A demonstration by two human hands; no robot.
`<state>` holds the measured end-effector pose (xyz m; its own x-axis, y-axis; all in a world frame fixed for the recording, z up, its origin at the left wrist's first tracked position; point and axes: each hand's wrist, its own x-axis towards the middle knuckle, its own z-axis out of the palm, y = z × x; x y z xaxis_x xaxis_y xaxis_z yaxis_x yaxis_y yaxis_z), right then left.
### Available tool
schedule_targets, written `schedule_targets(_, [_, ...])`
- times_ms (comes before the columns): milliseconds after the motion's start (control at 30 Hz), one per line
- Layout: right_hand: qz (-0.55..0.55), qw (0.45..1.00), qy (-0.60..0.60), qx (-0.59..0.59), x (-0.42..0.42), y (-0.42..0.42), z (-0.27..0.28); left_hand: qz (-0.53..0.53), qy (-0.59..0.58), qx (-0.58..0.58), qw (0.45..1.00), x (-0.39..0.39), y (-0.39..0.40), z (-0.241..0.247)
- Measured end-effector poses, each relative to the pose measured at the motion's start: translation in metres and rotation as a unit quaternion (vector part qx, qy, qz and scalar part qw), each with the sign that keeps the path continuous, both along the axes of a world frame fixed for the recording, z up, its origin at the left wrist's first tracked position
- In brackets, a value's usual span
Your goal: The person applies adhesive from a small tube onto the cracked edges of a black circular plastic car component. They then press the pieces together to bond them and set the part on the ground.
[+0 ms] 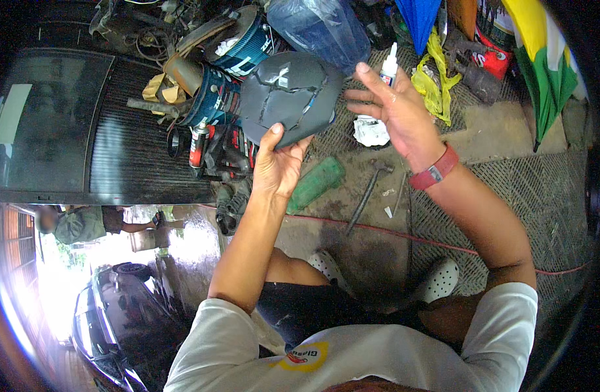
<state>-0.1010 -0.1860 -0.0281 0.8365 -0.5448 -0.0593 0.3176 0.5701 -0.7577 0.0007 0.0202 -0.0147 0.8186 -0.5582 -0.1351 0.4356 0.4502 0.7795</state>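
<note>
My left hand [280, 164] grips the lower edge of a cracked dark grey plastic panel [285, 105], thumb on its face. Jagged cracks cross the panel, and a small light mark shows near its top. To the right of the panel, my right hand [395, 105] is raised with several fingers spread. A small white glue bottle with a pointed nozzle [389, 66] stands upright behind its thumb and seems held in that hand; the grip is partly hidden. Below the fingers, a crumpled white material [371, 131] lies on the floor.
On the floor are a hammer [366, 196], a green plastic bottle [318, 183], a red hose [378, 229] and shoes [226, 206]. Blue buckets [246, 46], a spray can [198, 144], a yellow bag [433, 81] and umbrellas [545, 73] surround the panel. A person [84, 224] and a car [133, 318] appear at left.
</note>
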Motion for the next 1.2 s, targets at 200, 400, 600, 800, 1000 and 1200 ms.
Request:
schedule_targets(200, [0.002, 0.999, -0.034, 0.011, 0.001, 0.039, 0.005, 0.023, -0.022, -0.005, 0.999, -0.002, -0.003, 0.005])
schedule_targets(400, [-0.007, 0.998, -0.055, 0.043, -0.001, 0.056, 0.018, 0.036, -0.022, -0.007, 0.999, -0.001, -0.001, 0.007])
schedule_targets(600, [-0.02, 0.997, -0.063, 0.03, 0.003, 0.059, 0.017, 0.043, -0.038, 0.002, 0.998, -0.005, -0.001, 0.009])
schedule_targets(800, [-0.029, 0.997, -0.065, 0.014, 0.003, 0.06, 0.018, 0.043, -0.04, 0.01, 0.998, -0.006, 0.0, 0.009])
schedule_targets(1000, [-0.027, 0.999, -0.039, -0.017, 0.003, 0.056, 0.013, -0.009, -0.055, 0.021, 0.998, -0.013, -0.004, 0.018])
schedule_targets(1200, [-0.032, 0.999, -0.034, -0.027, 0.002, 0.056, 0.013, -0.001, -0.072, 0.041, 0.997, -0.009, 0.0, 0.012])
